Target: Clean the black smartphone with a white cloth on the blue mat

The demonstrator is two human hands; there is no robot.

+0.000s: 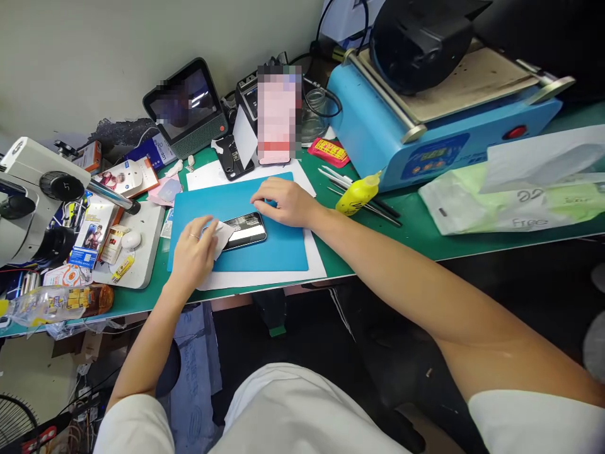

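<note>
A black smartphone (246,231) lies screen up on the blue mat (278,252), with bright reflections on its glass. My left hand (193,249) has its fingers closed on a white wipe (224,238), which covers the phone's left end. A ring shows on one of those fingers. Just beyond the phone's upper right corner, my right hand (283,200) hovers over or rests on the mat; I cannot tell which. Its fingers are loosely bent and apart from the thumb, with nothing visible in them.
A yellow squeeze bottle (358,194) and tweezers (385,214) lie right of the mat. Behind stand a pink-screened phone (276,120) and a smart display (184,104). A blue machine (406,145) is at right; a microscope (47,189) and drink bottle (61,304) are at left.
</note>
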